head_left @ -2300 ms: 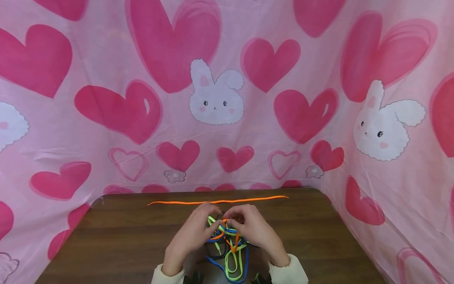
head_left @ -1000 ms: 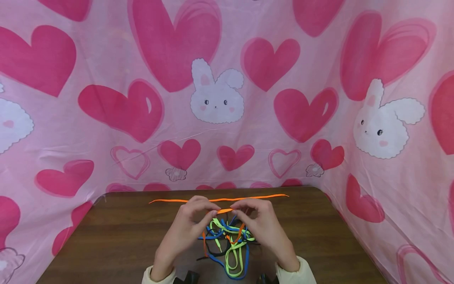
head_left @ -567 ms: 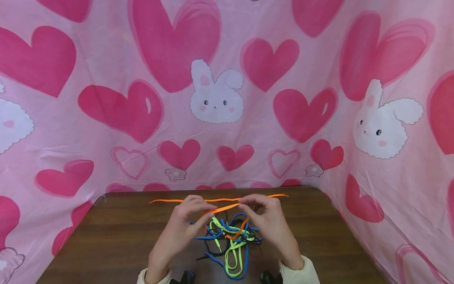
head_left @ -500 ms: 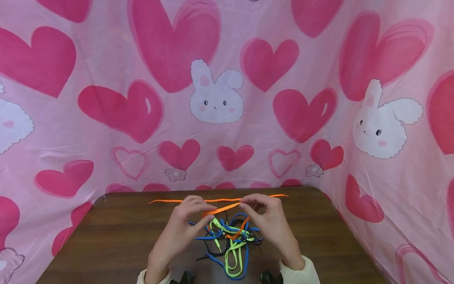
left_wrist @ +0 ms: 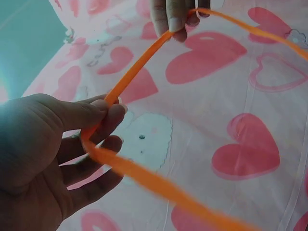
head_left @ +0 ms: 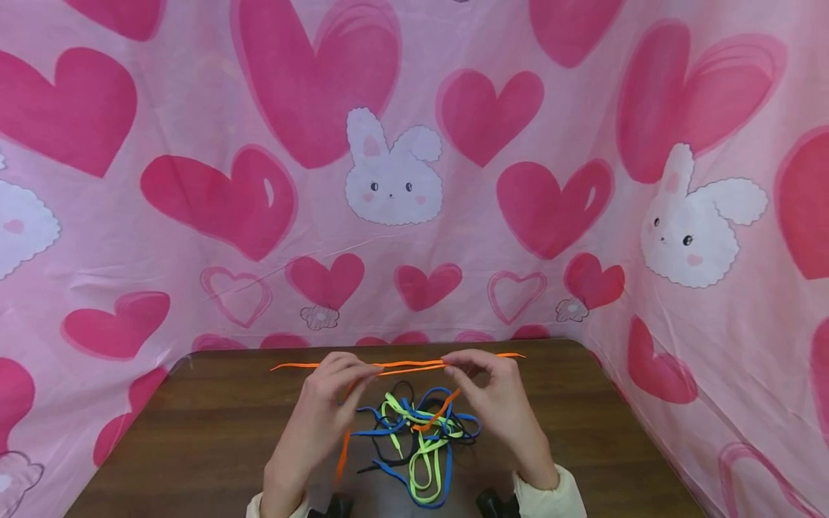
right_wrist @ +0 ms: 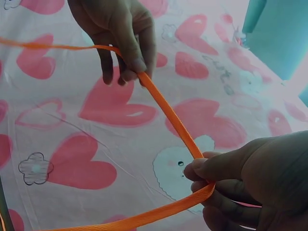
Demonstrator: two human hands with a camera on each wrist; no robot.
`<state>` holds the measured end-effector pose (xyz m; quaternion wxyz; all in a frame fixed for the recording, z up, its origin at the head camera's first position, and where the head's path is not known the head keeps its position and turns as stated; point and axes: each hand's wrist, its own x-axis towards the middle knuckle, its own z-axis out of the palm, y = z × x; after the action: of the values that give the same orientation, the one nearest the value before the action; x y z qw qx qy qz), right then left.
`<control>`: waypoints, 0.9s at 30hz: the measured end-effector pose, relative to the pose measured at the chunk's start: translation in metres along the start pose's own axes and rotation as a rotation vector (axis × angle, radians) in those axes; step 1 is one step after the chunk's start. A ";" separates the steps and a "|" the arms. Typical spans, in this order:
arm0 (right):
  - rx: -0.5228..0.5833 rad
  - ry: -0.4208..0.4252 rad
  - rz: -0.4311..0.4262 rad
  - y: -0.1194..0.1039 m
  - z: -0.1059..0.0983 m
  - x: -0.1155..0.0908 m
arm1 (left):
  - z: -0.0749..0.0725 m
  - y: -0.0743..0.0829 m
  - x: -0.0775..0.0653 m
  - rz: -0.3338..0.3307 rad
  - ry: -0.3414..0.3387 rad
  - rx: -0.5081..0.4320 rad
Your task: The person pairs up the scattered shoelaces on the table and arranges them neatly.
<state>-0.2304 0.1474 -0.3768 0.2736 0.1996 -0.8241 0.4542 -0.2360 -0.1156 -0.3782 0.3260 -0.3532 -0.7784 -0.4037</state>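
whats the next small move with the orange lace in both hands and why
Perhaps raise the right hand gently to draw the held lace from the tangle: the left hand pinches it too, its left stretch hangs beside the tangle, but its right stretch runs into it.

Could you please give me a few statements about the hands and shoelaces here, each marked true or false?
1. The left hand and right hand pinch the same orange shoelace. True.
2. That shoelace sags deeply between the two hands. False: it runs nearly straight between them.
3. A second orange shoelace lies near the far edge of the table. True.
4. The blue, black and yellow-green shoelaces lie in neat parallel rows. False: they lie in a loose tangle.
5. The backdrop is printed with hearts and rabbits. True.
6. The sleeves are black. False: the visible cuffs are cream.
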 end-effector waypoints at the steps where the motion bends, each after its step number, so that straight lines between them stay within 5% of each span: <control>1: -0.002 0.007 0.000 0.000 -0.001 0.000 | -0.001 -0.001 0.000 -0.006 0.008 0.006; 12: -0.012 0.061 -0.031 0.007 -0.013 -0.001 | -0.012 -0.011 -0.002 -0.021 0.096 0.054; 27: -0.032 0.122 0.036 0.014 -0.029 0.000 | -0.029 -0.023 -0.006 -0.070 0.245 0.140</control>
<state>-0.2307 0.1795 -0.3723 0.3183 0.1521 -0.8165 0.4570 -0.2449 -0.1517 -0.3783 0.4280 -0.2502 -0.7711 -0.3996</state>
